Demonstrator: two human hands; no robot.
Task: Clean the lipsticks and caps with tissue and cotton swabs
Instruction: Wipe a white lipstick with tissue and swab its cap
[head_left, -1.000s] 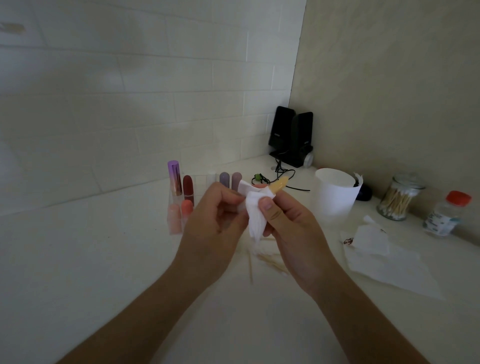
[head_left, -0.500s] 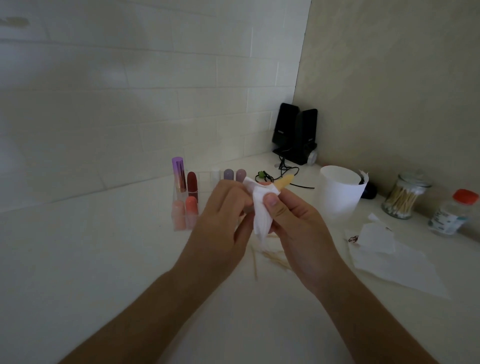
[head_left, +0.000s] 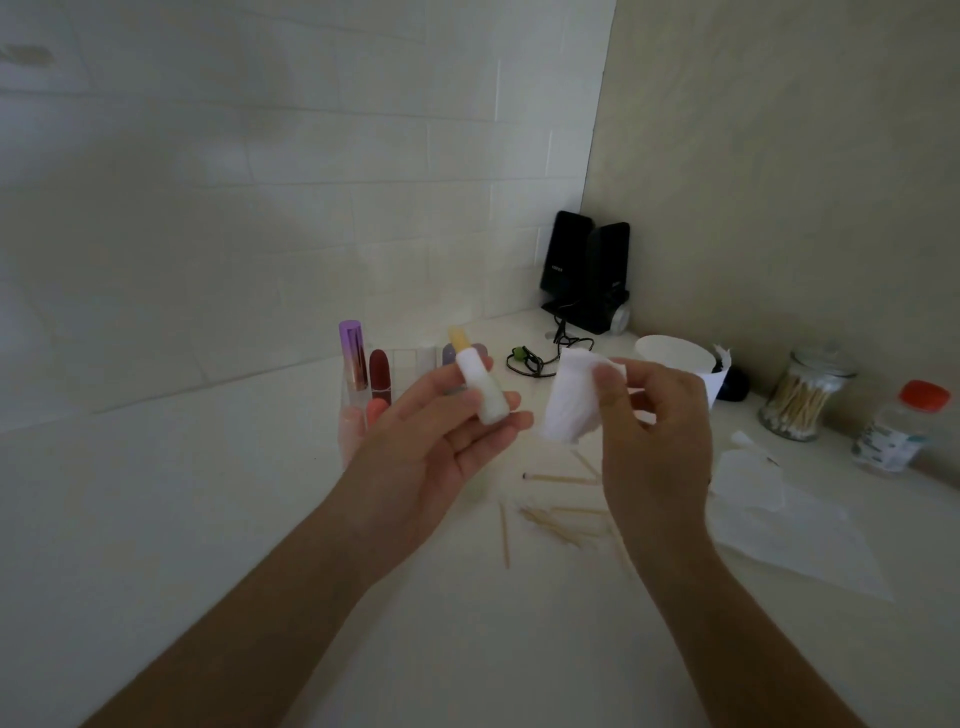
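My left hand (head_left: 441, 441) holds a white lipstick tube (head_left: 483, 387) with a yellow-orange tip, upright in its fingertips, palm up. My right hand (head_left: 654, 426) pinches a folded white tissue (head_left: 571, 400) between thumb and fingers, a little to the right of the tube and apart from it. Behind my left hand a clear holder (head_left: 410, 361) carries several lipsticks: a purple one (head_left: 352, 358), a dark red one (head_left: 379, 374) and peach ones (head_left: 374, 410). Used cotton swabs (head_left: 558, 514) lie scattered on the counter below my hands.
A white paper cup (head_left: 675, 364) stands behind my right hand. A glass jar of cotton swabs (head_left: 802, 400) and a red-capped bottle (head_left: 901, 426) stand at the right wall. Tissue sheets (head_left: 789, 525) lie at the right. Black speakers (head_left: 587, 275) and a cable (head_left: 540, 356) fill the corner.
My hands have parted. The lipstick tube went to my left hand and stands upright, while my right hand drew the tissue off to the right.
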